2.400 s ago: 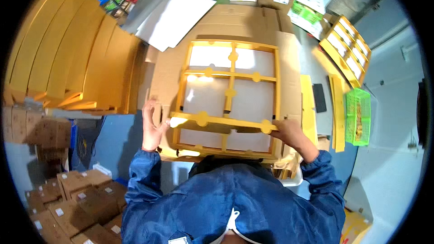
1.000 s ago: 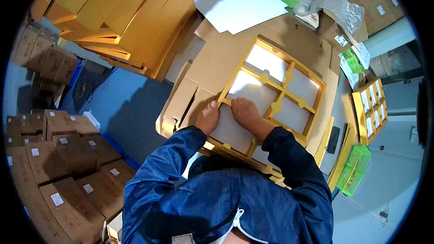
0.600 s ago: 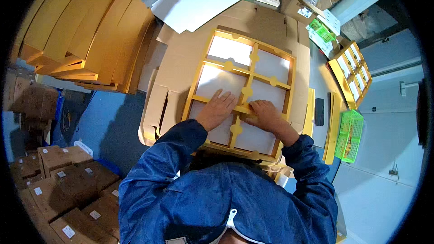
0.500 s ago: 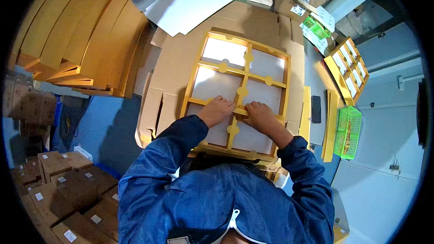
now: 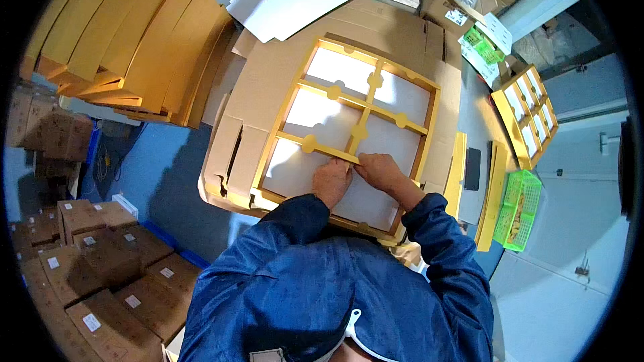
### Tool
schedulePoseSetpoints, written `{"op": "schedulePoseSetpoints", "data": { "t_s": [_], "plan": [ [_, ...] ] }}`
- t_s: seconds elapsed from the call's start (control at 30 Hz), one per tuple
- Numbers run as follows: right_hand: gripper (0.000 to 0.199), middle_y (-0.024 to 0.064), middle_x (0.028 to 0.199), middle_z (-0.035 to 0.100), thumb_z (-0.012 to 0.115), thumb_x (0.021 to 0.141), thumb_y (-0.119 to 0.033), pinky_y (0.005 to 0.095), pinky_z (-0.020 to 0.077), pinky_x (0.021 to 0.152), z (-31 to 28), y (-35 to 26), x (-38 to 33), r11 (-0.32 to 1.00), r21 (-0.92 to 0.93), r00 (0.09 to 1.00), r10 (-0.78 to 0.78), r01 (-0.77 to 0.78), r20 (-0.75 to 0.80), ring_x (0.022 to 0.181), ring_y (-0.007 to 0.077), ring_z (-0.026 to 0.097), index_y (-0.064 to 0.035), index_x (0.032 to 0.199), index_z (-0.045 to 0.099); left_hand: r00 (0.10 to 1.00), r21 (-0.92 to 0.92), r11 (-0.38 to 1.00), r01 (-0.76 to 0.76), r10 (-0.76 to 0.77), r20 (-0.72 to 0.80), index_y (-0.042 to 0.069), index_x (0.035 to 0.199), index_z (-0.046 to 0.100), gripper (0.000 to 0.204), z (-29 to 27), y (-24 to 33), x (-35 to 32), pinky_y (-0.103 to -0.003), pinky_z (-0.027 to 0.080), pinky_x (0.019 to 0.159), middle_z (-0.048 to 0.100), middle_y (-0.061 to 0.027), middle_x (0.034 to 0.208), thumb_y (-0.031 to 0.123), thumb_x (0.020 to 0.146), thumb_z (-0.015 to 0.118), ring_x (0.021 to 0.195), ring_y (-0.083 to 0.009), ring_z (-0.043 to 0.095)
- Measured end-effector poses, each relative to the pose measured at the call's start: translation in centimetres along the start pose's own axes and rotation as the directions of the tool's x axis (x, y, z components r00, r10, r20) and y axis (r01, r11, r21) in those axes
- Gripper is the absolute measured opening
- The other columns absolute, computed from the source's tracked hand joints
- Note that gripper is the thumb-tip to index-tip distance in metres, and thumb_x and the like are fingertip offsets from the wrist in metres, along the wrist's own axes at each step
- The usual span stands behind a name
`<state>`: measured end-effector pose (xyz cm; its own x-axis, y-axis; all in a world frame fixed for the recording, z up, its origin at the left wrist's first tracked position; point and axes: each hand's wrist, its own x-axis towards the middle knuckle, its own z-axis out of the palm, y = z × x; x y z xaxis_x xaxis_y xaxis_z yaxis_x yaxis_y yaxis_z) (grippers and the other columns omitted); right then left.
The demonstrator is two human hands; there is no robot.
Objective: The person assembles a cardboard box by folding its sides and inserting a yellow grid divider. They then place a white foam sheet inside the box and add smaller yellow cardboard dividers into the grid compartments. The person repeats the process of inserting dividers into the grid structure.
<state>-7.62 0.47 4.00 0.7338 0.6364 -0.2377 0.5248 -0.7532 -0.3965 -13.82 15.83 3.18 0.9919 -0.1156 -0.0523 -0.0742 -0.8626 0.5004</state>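
A yellow compartment frame point(image 5: 433, 112) with white panels inside lies flat on brown cardboard. Yellow divider strips with round tabs cross it; the nearest cross strip point(image 5: 325, 150) runs up to my hands. My left hand point(image 5: 332, 181) is closed at the near end of the middle divider, its fingertips pressed together. Beside it, my right hand point(image 5: 382, 171) pinches the same junction with bent fingers. Both sets of fingertips almost touch each other. My hands hide the nearest stretch of the middle divider.
A second yellow frame point(image 5: 526, 117) stands at the right, above a green basket point(image 5: 518, 211). Loose yellow strips point(image 5: 494, 194) and a dark phone-like object point(image 5: 473, 169) lie beside the cardboard. White sheets point(image 5: 295, 0) rest at the back. Long yellow pieces point(image 5: 127, 40) are stacked left, cartons point(image 5: 111, 255) below.
Both hands have moved toward me along the middle divider, to its near part. My left hand has turned more upright. The view has shifted slightly.
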Motion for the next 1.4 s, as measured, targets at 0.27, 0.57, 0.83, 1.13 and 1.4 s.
{"op": "schedulePoseSetpoints", "data": {
  "t_s": [0.27,0.57,0.83,1.13,1.4],
  "plan": [
    [0.027,0.0188,0.073,0.063,0.049,0.091,-0.03,0.0482,0.0487,0.063,-0.3,-0.3,0.2,1.0,0.009,0.996,0.007,-0.007,0.085,0.069,0.0396,0.061,-0.0042,0.085,0.055,0.973,-0.25,0.959,0.133,-0.174,-0.149,0.004,0.086,0.057,0.019,1.9,-1.7,-0.8,-0.048,0.048,0.064,0.061,-0.0179,0.08,0.022,0.081,0.061,0.074,-0.0371,0.06],
    [0.025,0.0196,0.092,0.065,0.053,0.089,-0.024,0.045,0.0506,0.075,-1.6,-2.1,-0.8,0.997,0.024,0.992,0.077,-0.08,0.097,0.089,0.0344,0.063,-0.0012,0.097,0.057,0.993,-0.089,0.994,0.06,-0.069,-0.095,0.004,0.094,0.057,0.026,-0.9,-0.2,-1.0,-0.047,0.046,0.073,0.061,-0.0174,0.088,0.022,0.078,0.066,0.082,-0.0361,0.059],
    [0.052,0.0288,0.117,0.053,0.062,0.081,-0.018,0.0418,0.0445,0.09,-3.3,6.2,-13.3,0.713,0.591,0.802,0.571,-0.378,-0.176,0.109,0.039,0.053,0.0048,0.125,0.045,0.703,0.169,0.696,-0.697,0.711,-0.027,0.001,0.106,0.054,0.04,-0.4,6.6,3.0,-0.043,0.039,0.093,0.055,-0.0168,0.106,0.03,0.081,0.064,0.106,-0.0302,0.05],
    [0.034,0.0285,0.077,0.062,0.058,0.082,-0.028,0.0513,0.0495,0.064,5.1,1.4,-15.3,0.731,0.435,0.737,0.647,-0.525,-0.198,0.071,0.0441,0.062,0.0046,0.088,0.056,0.649,0.167,0.629,-0.76,0.712,0.269,0.007,0.086,0.054,0.017,3.8,6.7,5.1,-0.037,0.042,0.074,0.055,-0.0093,0.083,0.023,0.085,0.057,0.082,-0.0254,0.054],
    [0.023,0.024,0.065,0.062,0.057,0.076,-0.017,0.0471,0.0505,0.057,5.0,1.1,-14.7,0.754,0.375,0.728,0.641,-0.538,-0.243,0.062,0.0383,0.064,0.0045,0.084,0.052,0.627,0.17,0.613,-0.772,0.688,0.366,0.005,0.086,0.054,0.012,4.8,6.4,5.6,-0.04,0.043,0.074,0.057,-0.0125,0.083,0.016,0.083,0.054,0.082,-0.0289,0.056]
  ]
}}
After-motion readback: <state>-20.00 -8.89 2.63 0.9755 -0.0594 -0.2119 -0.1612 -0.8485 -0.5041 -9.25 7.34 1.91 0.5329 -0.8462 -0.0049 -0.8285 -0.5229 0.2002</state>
